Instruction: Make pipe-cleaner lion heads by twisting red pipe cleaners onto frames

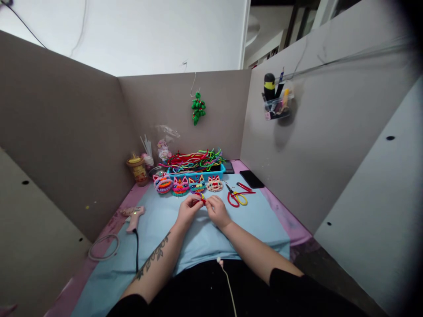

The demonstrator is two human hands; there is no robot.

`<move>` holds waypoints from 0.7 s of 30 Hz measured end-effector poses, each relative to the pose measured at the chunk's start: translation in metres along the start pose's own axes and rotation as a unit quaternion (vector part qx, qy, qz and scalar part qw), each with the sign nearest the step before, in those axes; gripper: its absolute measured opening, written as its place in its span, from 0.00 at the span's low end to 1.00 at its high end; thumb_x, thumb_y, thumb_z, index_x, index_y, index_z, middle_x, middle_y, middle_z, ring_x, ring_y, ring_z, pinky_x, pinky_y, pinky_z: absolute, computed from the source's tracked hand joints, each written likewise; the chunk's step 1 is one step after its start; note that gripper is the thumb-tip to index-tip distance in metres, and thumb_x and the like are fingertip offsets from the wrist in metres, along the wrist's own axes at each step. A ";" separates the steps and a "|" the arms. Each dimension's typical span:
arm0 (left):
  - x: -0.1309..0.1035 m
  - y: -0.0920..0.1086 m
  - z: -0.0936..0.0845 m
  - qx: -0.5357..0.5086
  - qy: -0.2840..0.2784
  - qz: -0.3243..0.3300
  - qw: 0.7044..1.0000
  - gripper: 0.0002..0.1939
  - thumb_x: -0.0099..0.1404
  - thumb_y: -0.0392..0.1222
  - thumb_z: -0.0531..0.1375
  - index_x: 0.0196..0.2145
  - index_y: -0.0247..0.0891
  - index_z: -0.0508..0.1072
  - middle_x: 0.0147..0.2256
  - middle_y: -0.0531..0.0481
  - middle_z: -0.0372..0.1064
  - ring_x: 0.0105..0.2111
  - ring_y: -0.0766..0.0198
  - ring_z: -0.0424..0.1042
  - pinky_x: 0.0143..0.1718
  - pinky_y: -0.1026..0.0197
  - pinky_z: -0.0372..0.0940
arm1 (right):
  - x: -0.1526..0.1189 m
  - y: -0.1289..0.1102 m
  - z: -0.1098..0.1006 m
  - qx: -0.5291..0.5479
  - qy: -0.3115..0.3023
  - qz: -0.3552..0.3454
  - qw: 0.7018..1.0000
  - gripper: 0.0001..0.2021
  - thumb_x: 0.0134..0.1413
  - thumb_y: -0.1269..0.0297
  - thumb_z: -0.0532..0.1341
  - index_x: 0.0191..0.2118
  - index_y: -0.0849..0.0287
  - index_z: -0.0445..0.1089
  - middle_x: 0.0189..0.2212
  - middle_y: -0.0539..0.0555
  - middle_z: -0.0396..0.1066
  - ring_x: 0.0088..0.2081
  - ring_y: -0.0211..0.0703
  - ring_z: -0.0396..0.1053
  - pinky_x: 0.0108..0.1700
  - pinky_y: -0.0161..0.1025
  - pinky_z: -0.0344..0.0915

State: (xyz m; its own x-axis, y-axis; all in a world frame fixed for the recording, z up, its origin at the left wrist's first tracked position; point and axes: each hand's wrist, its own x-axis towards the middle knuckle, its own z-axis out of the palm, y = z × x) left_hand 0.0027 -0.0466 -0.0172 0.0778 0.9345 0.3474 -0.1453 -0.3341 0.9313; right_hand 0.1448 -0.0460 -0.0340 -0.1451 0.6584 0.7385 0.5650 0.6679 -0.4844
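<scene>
Over the middle of the table, my left hand (pixel 189 208) and my right hand (pixel 217 209) meet at a small red, yellow and purple pipe-cleaner piece (pixel 202 198). Both are closed, fingertips pinching it from either side. Just beyond them stand several fuzzy animal faces: a purple-orange one (pixel 163 184), a pink-teal one (pixel 180 187), a blue one (pixel 197 185) and a cream one (pixel 214 184). Behind these, a blue basket (pixel 198 175) holds many coloured pipe cleaners (pixel 194 160). Scissors (pixel 237 197) with red and yellow handles lie right of my right hand.
A pink glue gun (pixel 135 219) with its cable is at the left, near a drink cup (pixel 138 171). A black phone (pixel 251 179) lies at the back right. Grey partitions (pixel 185 114) enclose the blue-covered table (pixel 261 224); a caddy (pixel 276 109) hangs at right.
</scene>
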 end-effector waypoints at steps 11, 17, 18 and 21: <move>0.001 -0.005 0.000 0.066 0.023 -0.005 0.998 0.10 0.49 0.43 0.65 0.28 0.34 0.74 0.31 0.47 0.72 0.32 0.63 0.70 0.36 0.60 0.65 | 0.000 0.000 0.001 0.006 0.003 0.004 1.000 0.10 0.58 0.68 0.51 0.28 0.58 0.66 0.26 0.53 0.65 0.33 0.43 0.62 0.37 0.40 0.59; 0.000 -0.006 0.000 0.068 0.026 -0.054 0.996 0.15 0.50 0.46 0.64 0.34 0.35 0.77 0.31 0.46 0.74 0.30 0.62 0.71 0.32 0.60 0.66 | 0.001 0.002 0.000 0.001 0.047 0.030 0.998 0.12 0.59 0.68 0.49 0.26 0.58 0.64 0.25 0.53 0.64 0.32 0.43 0.62 0.36 0.39 0.58; -0.001 -0.005 0.000 0.076 0.025 -0.055 0.995 0.15 0.51 0.46 0.64 0.34 0.35 0.77 0.31 0.46 0.74 0.30 0.62 0.71 0.31 0.61 0.66 | 0.002 0.002 0.000 0.000 0.055 0.033 0.998 0.13 0.59 0.68 0.49 0.25 0.58 0.64 0.24 0.53 0.64 0.32 0.43 0.62 0.35 0.39 0.58; -0.002 -0.003 0.000 0.104 0.030 -0.039 0.993 0.14 0.51 0.47 0.63 0.33 0.35 0.78 0.31 0.45 0.74 0.30 0.61 0.71 0.28 0.62 0.66 | 0.002 0.003 0.000 -0.006 0.069 0.042 0.997 0.13 0.59 0.68 0.48 0.25 0.58 0.63 0.24 0.53 0.64 0.32 0.43 0.62 0.35 0.39 0.58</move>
State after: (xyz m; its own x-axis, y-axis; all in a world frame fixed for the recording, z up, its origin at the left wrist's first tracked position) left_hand 0.0034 -0.0477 -0.0205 0.0219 0.9620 0.2723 0.0662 -0.2732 0.9597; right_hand 0.1464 -0.0428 -0.0343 0.0164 0.6574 0.7534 0.5806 0.6072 -0.5424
